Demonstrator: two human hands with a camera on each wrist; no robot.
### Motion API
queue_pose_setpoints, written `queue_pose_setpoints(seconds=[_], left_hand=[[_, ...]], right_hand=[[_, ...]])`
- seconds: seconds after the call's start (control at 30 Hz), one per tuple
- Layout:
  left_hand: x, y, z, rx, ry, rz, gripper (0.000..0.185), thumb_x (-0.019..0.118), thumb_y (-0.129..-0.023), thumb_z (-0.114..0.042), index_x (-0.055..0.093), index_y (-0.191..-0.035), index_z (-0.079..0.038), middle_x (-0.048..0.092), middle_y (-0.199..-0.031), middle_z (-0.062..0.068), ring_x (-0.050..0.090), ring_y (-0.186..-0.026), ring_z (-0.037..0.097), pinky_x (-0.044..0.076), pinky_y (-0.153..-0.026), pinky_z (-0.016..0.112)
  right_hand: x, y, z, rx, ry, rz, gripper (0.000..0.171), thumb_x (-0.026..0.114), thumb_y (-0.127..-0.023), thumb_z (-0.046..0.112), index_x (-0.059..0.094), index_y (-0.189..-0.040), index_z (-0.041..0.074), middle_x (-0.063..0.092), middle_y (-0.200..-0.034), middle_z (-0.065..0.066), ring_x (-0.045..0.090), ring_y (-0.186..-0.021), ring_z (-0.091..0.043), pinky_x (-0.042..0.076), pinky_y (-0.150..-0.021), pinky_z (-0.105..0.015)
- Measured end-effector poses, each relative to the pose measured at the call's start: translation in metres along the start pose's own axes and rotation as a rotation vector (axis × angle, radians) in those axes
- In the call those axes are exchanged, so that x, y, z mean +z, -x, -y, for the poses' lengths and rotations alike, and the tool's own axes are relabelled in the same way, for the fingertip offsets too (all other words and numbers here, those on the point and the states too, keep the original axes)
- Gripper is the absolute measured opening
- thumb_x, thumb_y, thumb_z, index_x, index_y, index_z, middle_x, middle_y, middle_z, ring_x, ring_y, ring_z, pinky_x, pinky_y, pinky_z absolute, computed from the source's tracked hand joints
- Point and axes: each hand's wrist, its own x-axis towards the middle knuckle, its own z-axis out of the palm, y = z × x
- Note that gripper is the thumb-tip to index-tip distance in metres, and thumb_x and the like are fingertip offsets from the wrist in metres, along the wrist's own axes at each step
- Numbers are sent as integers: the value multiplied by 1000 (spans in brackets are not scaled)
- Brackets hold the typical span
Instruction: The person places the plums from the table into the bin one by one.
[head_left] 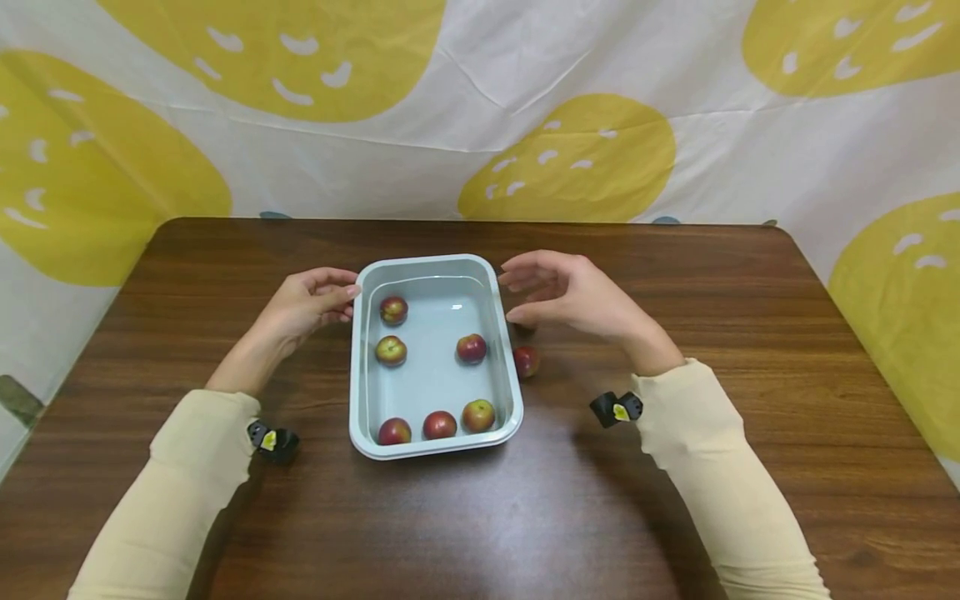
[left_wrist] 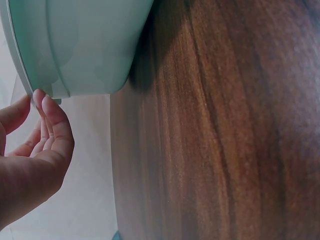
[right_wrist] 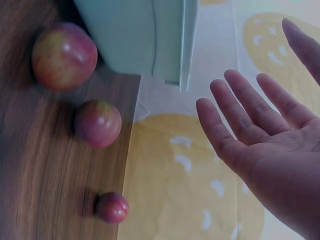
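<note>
My left hand [head_left: 303, 308] pinches the left rim of a pale blue-green plastic tray [head_left: 431, 379] between thumb and fingers. In the left wrist view those fingers [left_wrist: 59, 125] grip the rim, and the tray's lower corner seems raised off the table. My right hand [head_left: 573, 292] hovers by the opposite rim, fingers spread and loosely bent, holding nothing. Several small red-green plums lie inside the tray, among them one plum [head_left: 391, 351] at the left. On the table to its right is another plum [head_left: 527, 361]. The right wrist view has three outside, the largest-looking plum [right_wrist: 65, 56] nearest.
The brown wood-grain table [head_left: 750, 375] extends around the tray on all sides. Behind it hangs a white cloth [head_left: 360, 167] with yellow fruit shapes. Wrist cameras with black straps [head_left: 617, 409] sit at both cuffs.
</note>
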Motion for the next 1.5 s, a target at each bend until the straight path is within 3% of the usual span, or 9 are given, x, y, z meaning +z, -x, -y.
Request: queue_pose_setpoints(seconds=[0.27,0.5,0.83,1.07,1.27,1.37,1.5], left_hand=[[-1,0,2,13,-8,4,43,59,-90,-17,45,-122,8,62,-85,1,58,-71,10,53,-75,29],[-5,-9,16,23,15,0,44,67,-83,-26,53,-115,0,64,-89,6,60,-73,13,54,-72,29],[-2,-1,8,29,-14,-5,42,63,-87,-23,50,-117,3,62,-88,5,59,-72,12,53,-73,30],[-10,-16,24,37,33,21,49,69,-81,-30,53,-116,0,64,-92,9,61,-75,16,54,-70,28],[-3,-5,10,21,0,8,42,60,-89,-18,47,-121,6,62,-86,4,59,-72,12,53,-73,29],[-5,-8,14,29,23,17,41,62,-88,-19,49,-119,4,63,-85,4,60,-72,12,53,-72,28],[-6,-9,16,41,33,14,41,65,-86,-22,52,-116,2,63,-87,5,60,-71,12,54,-71,29]], right_hand=[[-15,8,-5,4,60,-45,51,74,-75,5,53,-121,0,59,-114,-14,59,-101,-22,49,-83,-33],[-25,15,-10,26,109,-81,49,73,-77,6,53,-121,2,60,-113,-12,59,-100,-20,50,-78,-29],[-37,23,-15,50,175,-133,48,74,-77,9,55,-120,3,61,-112,-13,57,-103,-21,49,-78,-25],[-46,29,-19,55,167,-144,47,73,-78,10,54,-121,1,61,-112,-11,56,-103,-24,49,-78,-25],[-51,35,-25,56,158,-149,48,73,-78,9,53,-122,0,62,-111,-8,57,-102,-23,49,-77,-24],[-51,39,-29,63,158,-147,49,73,-78,9,53,-122,0,63,-111,-5,57,-102,-21,48,-78,-24],[-49,42,-38,41,161,-125,49,72,-78,6,52,-122,-1,61,-113,-10,57,-102,-22,48,-80,-24]])
